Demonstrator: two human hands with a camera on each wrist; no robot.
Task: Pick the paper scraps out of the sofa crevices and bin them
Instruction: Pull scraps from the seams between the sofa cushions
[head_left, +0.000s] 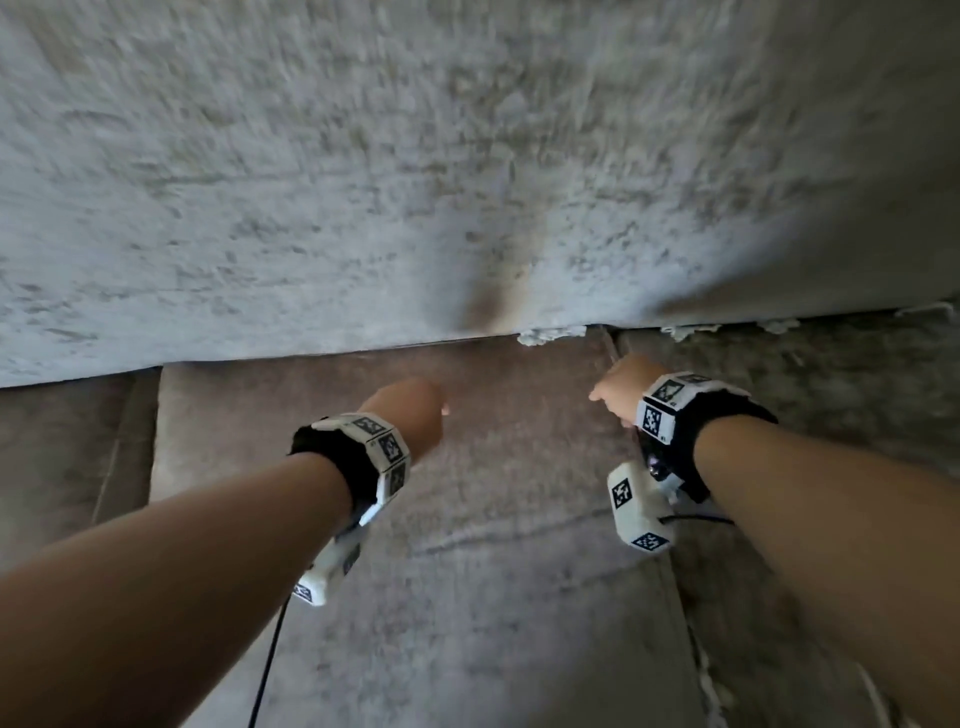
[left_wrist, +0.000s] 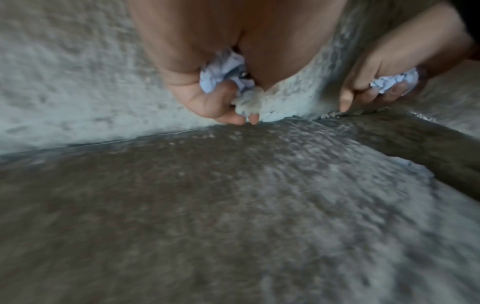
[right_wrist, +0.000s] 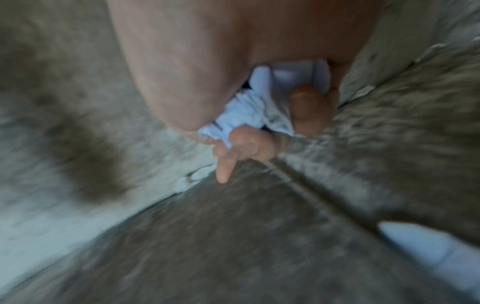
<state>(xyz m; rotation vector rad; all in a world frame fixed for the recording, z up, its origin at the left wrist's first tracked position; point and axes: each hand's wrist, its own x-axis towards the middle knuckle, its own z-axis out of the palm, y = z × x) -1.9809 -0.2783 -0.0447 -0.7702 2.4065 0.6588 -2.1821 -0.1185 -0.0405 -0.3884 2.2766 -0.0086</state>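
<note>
Bare forearms reach over a grey sofa seat cushion (head_left: 493, 519) toward the crease under the back cushion (head_left: 415, 156). White paper scraps (head_left: 543, 335) poke from that crease, strung along it from just past the fingertips out to the person's right. Their line follows the crease, running crosswise to the reach. The nearest clump lies ahead of and between both hands; the right hand (head_left: 618, 389) looks slightly closer, and the further bits sit on its side.

Seen from the head, only the backs of two fists show, and what they hold is hidden. The left wrist camera supplies it: the left hand (left_wrist: 207, 82) is curled round crumpled paper (left_wrist: 223, 67), thumb and fingertip pinching at a scrap (left_wrist: 249, 102) by the crease. The same view shows the right hand gripping its own wad (left_wrist: 389, 82) with one finger stretched to the seam.

Though blurred, the right wrist view confirms paper (right_wrist: 246, 111) bunched in that palm, a finger (right_wrist: 224, 168) pointing beside a scrap (right_wrist: 193, 179) lodged in the crease. No bin appears in any view.
</note>
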